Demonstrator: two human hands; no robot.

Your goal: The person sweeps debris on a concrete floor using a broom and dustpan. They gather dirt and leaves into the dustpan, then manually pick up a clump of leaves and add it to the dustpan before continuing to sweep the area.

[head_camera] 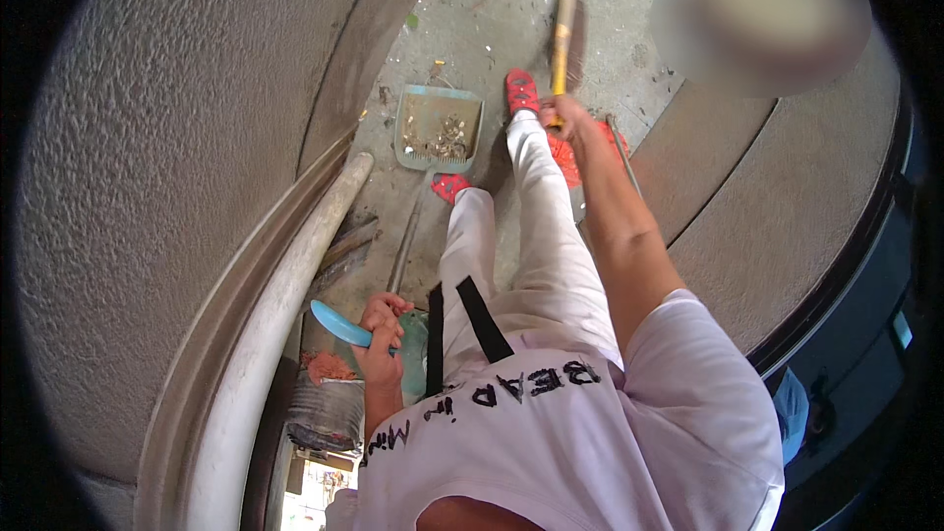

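A long-handled dustpan point(476, 118) lies on the concrete floor with debris point(446, 139) in its pan. My left hand point(383, 328) grips its metal handle near the light-blue curved end point(338, 322). Out to the right, my right hand point(564, 116) is closed around the yellow lower part of a broom or brush handle point(563, 37). A dark, blurred brush head point(579, 37) shows beside that handle, over the floor just beyond my right foot. The pan sits in front of my left foot, at the left of my right foot.
A thick white pipe point(276, 310) runs beside the textured wall point(169, 74) at left. Wood scraps point(350, 243) and a ridged container point(324, 409) stand near it. A red-orange item point(566, 162) lies right of my leg. Small litter dots the floor. A blurred oval covers the upper right.
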